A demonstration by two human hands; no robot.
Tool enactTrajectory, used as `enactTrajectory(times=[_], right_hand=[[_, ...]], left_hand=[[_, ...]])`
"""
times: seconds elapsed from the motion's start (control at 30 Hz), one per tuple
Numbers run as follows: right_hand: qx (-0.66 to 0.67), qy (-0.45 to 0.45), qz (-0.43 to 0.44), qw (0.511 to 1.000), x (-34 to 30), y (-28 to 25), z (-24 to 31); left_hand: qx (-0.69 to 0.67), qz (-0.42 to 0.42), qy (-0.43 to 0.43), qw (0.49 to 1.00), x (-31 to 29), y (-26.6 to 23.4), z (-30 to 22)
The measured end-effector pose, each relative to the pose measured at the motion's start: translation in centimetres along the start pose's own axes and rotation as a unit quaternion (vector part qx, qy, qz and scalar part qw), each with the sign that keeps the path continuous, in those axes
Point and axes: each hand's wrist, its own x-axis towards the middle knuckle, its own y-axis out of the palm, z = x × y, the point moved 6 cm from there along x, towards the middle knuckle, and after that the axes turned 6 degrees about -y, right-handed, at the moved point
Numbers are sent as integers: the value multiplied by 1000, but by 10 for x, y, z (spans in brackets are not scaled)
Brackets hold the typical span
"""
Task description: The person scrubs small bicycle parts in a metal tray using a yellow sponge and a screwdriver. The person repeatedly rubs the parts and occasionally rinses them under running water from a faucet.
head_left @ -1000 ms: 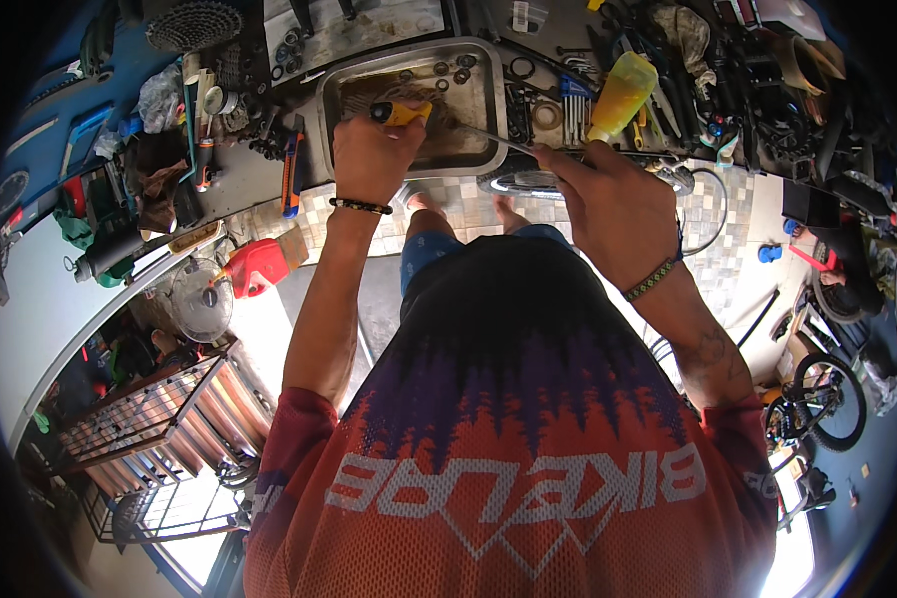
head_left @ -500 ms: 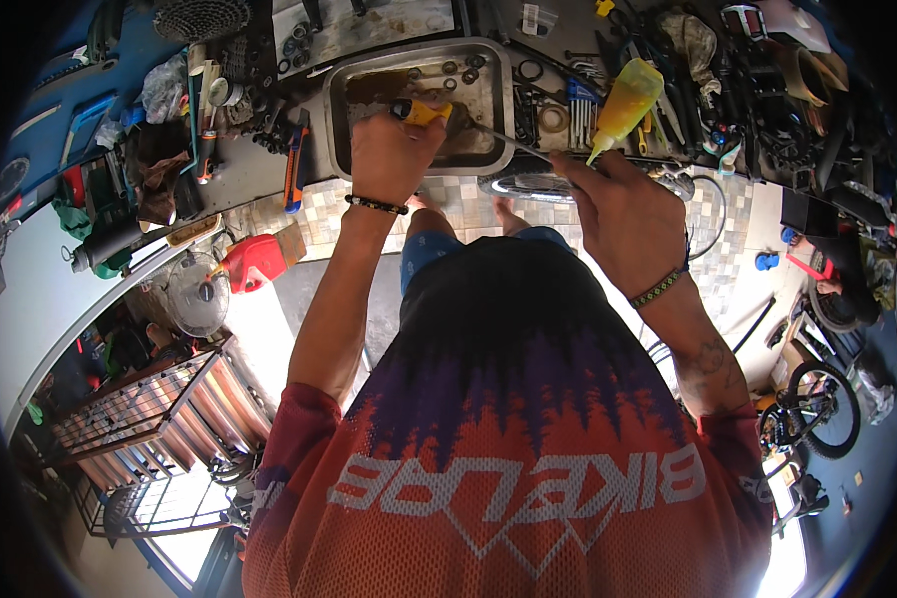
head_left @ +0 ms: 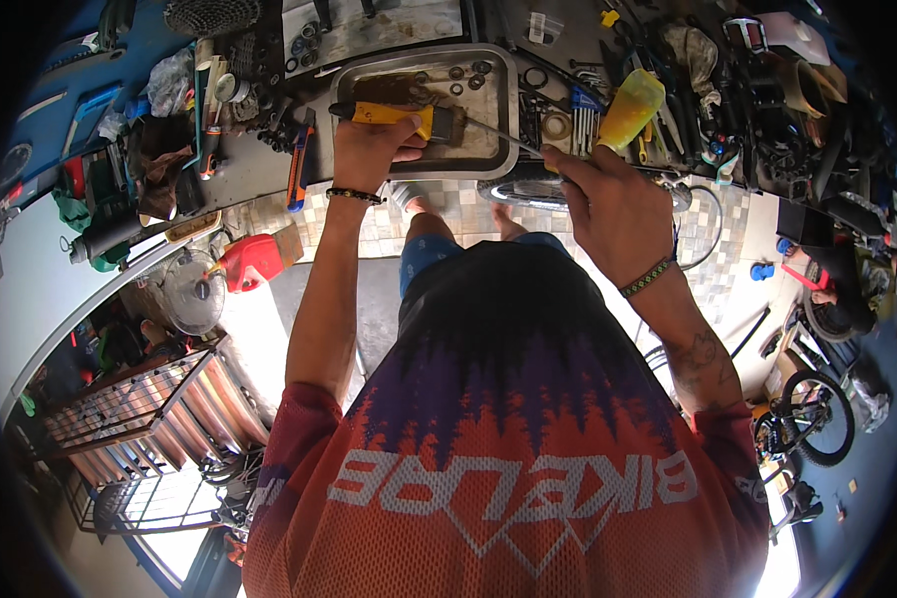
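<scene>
left hand (head_left: 369, 149): closed around a yellow-handled brush with dark bristles (head_left: 399, 113), held over the tray's near edge.
right hand (head_left: 608, 204): fist closed on a thin metal rod (head_left: 503, 135) that slants toward the brush.
tray (head_left: 506, 110): shallow steel pan on the cluttered bench, small rings inside.
nearby: yellow squeeze bottle (head_left: 631, 108) just beyond the right hand.

Yellow bottle (head_left: 630, 108): a squat plastic container with a plain yellow body, tilted, just above the right hand (head_left: 608, 204) on the bench (head_left: 259, 174); no label can be made out.
Small clear packet (head_left: 540, 27): a pale, flat, squarish pack, well above the right hand, beyond the top right corner of the metal tray (head_left: 508, 120).
Signs and screens: none in view.
</scene>
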Motion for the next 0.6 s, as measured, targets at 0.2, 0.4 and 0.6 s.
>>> enactTrajectory(times=[0.2, 0.4, 0.6], right_hand=[[-6, -19, 15, 1000, 7, -5, 2], [-19, -31, 21, 999, 11, -1, 8], [-41, -45, 32, 998, 21, 8, 26]], left_hand=[[30, -5, 7, 1000, -5, 0, 0], [98, -38, 41, 994, -12, 4, -11], [318, -111, 172, 926, -20, 0, -35]])
